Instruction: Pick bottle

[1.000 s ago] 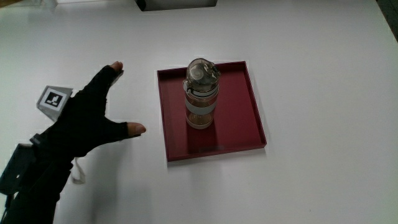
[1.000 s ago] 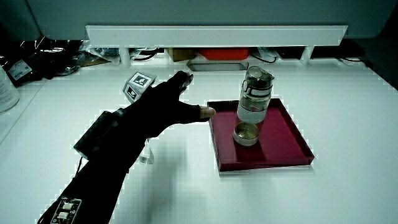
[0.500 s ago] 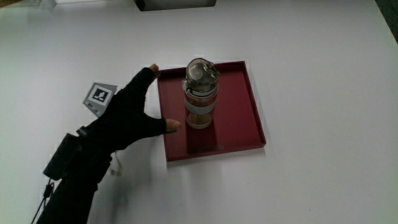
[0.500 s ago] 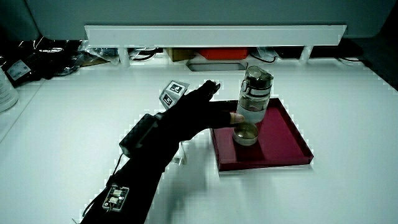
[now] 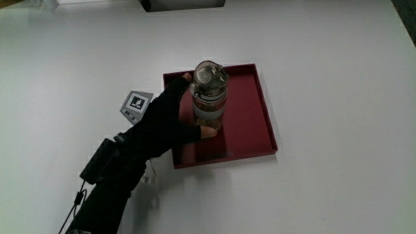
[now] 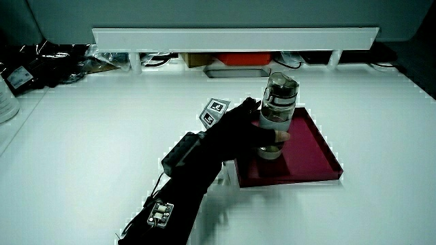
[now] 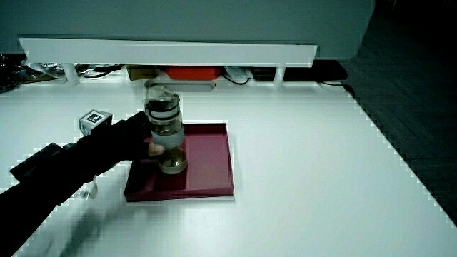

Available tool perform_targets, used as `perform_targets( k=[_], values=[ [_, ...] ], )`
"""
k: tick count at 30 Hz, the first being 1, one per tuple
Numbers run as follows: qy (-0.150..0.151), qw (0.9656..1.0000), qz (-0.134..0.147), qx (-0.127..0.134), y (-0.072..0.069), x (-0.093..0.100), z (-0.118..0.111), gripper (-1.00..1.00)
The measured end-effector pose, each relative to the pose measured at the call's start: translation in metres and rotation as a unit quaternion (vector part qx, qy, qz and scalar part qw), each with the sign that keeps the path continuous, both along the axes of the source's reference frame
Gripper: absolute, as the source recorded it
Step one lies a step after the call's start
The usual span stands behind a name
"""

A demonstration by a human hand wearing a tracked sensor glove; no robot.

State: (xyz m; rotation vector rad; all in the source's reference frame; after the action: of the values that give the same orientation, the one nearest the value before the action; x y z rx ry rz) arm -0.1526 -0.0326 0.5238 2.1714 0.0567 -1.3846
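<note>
A clear bottle [image 5: 209, 97] with a pale band and a grey lid stands upright in a dark red tray [image 5: 253, 123]. The gloved hand [image 5: 170, 120] lies over the tray's rim, against the bottle's side. Its thumb rests on the bottle's lower part, on the side nearer the person, and its fingers reach along the bottle's farther side, still stretched rather than curled. The patterned cube [image 5: 136, 105] sits on the hand's back. Both side views show the bottle [image 6: 278, 102] [image 7: 164, 121] standing on the tray [image 6: 313, 153] [image 7: 211, 168] with the hand [image 6: 242, 133] [image 7: 121, 143] spanning it.
A low white partition [image 6: 235, 37] [image 7: 164, 51] runs along the table's edge farthest from the person, with boxes and cables under it. A white container [image 6: 5, 95] stands at the table's edge. A black unit [image 5: 99, 160] is strapped to the forearm.
The hand has moved from the bare table beside the tray onto the tray's rim and up to the bottle, and its thumb now touches it. Bottle and tray have not moved.
</note>
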Motion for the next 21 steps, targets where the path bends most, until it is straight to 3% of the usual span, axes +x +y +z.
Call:
perform_targets(
  k=[2, 7, 16, 21],
  values=[
    [0.019, 0.9998, -0.011, -0.001, 0.001, 0.003, 0.003, 0.0],
    [0.031, 0.999, -0.031, -0.003, 0.003, 0.007, 0.011, 0.0],
    [0.025, 0.9991, -0.034, -0.006, 0.005, 0.012, 0.016, 0.0],
    [0.025, 0.998, -0.057, 0.01, 0.007, 0.012, 0.015, 0.0]
  ],
)
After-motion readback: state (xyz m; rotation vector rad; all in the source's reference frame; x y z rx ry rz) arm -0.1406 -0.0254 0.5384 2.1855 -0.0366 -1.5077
